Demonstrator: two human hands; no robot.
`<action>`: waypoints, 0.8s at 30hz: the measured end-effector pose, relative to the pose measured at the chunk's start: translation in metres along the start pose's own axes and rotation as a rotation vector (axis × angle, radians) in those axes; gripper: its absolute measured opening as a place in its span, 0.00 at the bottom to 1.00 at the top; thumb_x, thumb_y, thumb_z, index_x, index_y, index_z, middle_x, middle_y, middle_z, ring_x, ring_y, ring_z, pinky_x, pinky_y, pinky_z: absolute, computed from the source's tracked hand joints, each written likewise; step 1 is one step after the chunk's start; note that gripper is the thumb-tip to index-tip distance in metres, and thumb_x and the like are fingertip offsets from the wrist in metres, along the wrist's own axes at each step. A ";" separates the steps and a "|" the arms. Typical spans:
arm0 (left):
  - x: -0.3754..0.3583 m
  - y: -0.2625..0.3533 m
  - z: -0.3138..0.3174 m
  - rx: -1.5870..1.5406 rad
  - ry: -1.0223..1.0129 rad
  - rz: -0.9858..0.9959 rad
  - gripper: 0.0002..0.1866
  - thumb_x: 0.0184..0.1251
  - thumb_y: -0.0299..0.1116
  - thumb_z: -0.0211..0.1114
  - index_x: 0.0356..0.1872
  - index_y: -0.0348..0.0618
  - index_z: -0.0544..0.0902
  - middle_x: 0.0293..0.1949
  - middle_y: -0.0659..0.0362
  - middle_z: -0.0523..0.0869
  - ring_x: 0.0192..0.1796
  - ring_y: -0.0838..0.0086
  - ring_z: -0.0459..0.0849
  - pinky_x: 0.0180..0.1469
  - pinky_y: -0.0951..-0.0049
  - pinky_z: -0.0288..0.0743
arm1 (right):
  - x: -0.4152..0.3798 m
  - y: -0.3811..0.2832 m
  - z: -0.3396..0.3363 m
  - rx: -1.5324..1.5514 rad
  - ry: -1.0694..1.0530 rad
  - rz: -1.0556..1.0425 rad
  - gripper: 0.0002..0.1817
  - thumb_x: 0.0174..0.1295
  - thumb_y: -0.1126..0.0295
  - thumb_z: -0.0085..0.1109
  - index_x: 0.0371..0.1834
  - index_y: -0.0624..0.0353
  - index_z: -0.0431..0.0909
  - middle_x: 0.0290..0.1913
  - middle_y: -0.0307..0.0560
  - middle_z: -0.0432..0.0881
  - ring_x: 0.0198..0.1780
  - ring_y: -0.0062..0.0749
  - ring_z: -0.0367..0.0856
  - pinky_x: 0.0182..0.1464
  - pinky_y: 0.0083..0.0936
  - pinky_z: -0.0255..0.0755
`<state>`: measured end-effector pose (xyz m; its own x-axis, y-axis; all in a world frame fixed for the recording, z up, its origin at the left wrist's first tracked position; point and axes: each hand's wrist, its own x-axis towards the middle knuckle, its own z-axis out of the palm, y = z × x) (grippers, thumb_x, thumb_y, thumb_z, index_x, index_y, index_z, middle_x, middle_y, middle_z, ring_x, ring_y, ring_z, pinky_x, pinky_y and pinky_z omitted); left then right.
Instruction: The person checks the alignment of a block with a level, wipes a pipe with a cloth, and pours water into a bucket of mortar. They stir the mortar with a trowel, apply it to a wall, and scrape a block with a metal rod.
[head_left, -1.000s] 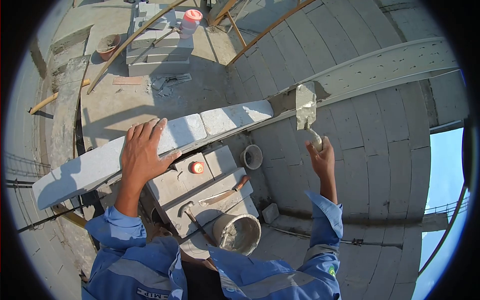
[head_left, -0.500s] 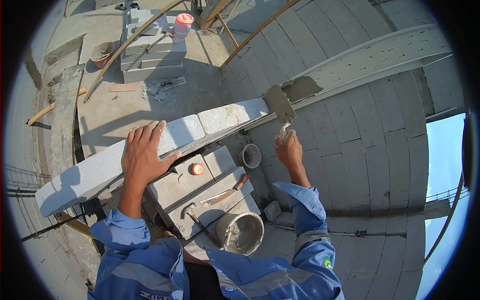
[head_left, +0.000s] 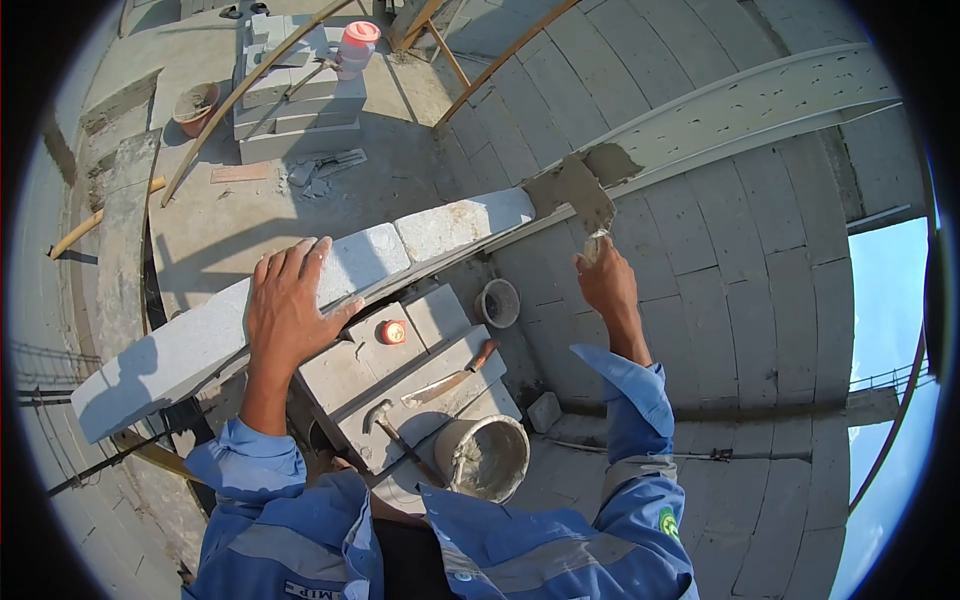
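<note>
My left hand (head_left: 290, 300) lies spread on top of a row of pale blocks (head_left: 450, 228), holding nothing. In my right hand (head_left: 610, 285) is a trowel (head_left: 584, 195), gripped by its handle. Its blade is coated with grey mortar and touches the mortar patch (head_left: 612, 165) on the white perforated beam (head_left: 740, 115), just past the end of the block row. Below, on stacked blocks (head_left: 345, 375), lie a hammer (head_left: 400, 438), a handsaw (head_left: 450, 375) and a small red-rimmed round object (head_left: 392, 332). A mortar bucket (head_left: 487, 458) stands close to my body.
A smaller bucket (head_left: 498, 303) sits beside the block wall (head_left: 730, 240). On the floor beyond are a block stack (head_left: 300, 130) with a pink-lidded jug (head_left: 357, 48), a reddish bucket (head_left: 196, 108) and broken pieces (head_left: 315, 175). A long pole (head_left: 240, 105) slants across there.
My right hand has moved the trowel to the right along the beam, and more mortar now shows beside the end block. My left hand stays on the blocks.
</note>
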<state>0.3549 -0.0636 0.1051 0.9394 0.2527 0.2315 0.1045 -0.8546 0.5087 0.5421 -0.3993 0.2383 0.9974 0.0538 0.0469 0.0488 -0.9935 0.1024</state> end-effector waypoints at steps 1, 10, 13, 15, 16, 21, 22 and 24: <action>0.000 0.000 -0.001 0.000 -0.005 0.003 0.42 0.52 0.53 0.74 0.66 0.39 0.74 0.63 0.50 0.76 0.65 0.58 0.72 0.71 0.58 0.58 | -0.001 -0.001 -0.012 -0.019 0.016 -0.004 0.23 0.65 0.59 0.60 0.55 0.64 0.71 0.45 0.66 0.85 0.49 0.63 0.83 0.52 0.50 0.75; -0.004 -0.001 0.001 -0.015 0.030 -0.013 0.42 0.53 0.54 0.73 0.66 0.40 0.73 0.63 0.50 0.76 0.65 0.57 0.72 0.72 0.57 0.57 | -0.010 0.002 -0.084 -0.020 0.276 0.014 0.20 0.66 0.60 0.60 0.53 0.63 0.72 0.45 0.63 0.85 0.50 0.61 0.82 0.52 0.49 0.74; -0.002 0.000 0.000 -0.024 0.017 -0.020 0.42 0.53 0.54 0.73 0.66 0.40 0.73 0.62 0.49 0.77 0.65 0.57 0.72 0.72 0.57 0.57 | -0.015 0.002 -0.063 0.055 0.237 -0.071 0.21 0.66 0.58 0.59 0.54 0.62 0.72 0.46 0.63 0.85 0.50 0.61 0.82 0.52 0.49 0.74; -0.002 -0.001 0.001 -0.015 0.010 -0.017 0.42 0.53 0.54 0.73 0.66 0.40 0.73 0.61 0.49 0.77 0.64 0.56 0.72 0.72 0.56 0.57 | -0.009 0.002 -0.035 0.009 0.115 -0.073 0.23 0.66 0.56 0.58 0.56 0.61 0.72 0.47 0.63 0.84 0.50 0.61 0.82 0.52 0.49 0.74; -0.002 0.000 -0.001 -0.010 0.012 -0.018 0.42 0.53 0.54 0.73 0.66 0.40 0.73 0.61 0.49 0.77 0.64 0.56 0.72 0.72 0.56 0.57 | -0.008 -0.002 -0.020 0.013 0.115 -0.076 0.23 0.66 0.56 0.58 0.56 0.61 0.72 0.47 0.63 0.84 0.50 0.61 0.82 0.52 0.49 0.74; -0.001 0.000 -0.001 -0.011 0.017 -0.014 0.41 0.51 0.50 0.75 0.65 0.39 0.75 0.62 0.51 0.77 0.65 0.57 0.72 0.71 0.58 0.59 | -0.001 -0.018 0.034 -0.077 -0.079 -0.011 0.24 0.66 0.56 0.59 0.58 0.60 0.72 0.50 0.61 0.84 0.52 0.58 0.83 0.54 0.48 0.75; -0.001 0.000 -0.001 -0.006 0.013 -0.009 0.41 0.51 0.50 0.75 0.65 0.39 0.75 0.62 0.51 0.77 0.65 0.57 0.72 0.71 0.58 0.59 | 0.001 -0.017 0.035 -0.071 -0.081 -0.006 0.24 0.66 0.56 0.59 0.58 0.60 0.72 0.50 0.61 0.84 0.52 0.58 0.83 0.54 0.48 0.75; -0.001 0.001 -0.002 -0.020 0.023 -0.005 0.40 0.51 0.49 0.75 0.64 0.39 0.75 0.62 0.51 0.77 0.65 0.57 0.72 0.71 0.58 0.59 | 0.005 -0.015 0.034 -0.053 -0.111 0.037 0.23 0.66 0.57 0.58 0.58 0.61 0.72 0.50 0.61 0.84 0.53 0.58 0.83 0.54 0.48 0.75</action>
<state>0.3531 -0.0635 0.1066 0.9311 0.2673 0.2484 0.1021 -0.8444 0.5260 0.5484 -0.3870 0.2034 0.9983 0.0025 -0.0586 0.0116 -0.9878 0.1553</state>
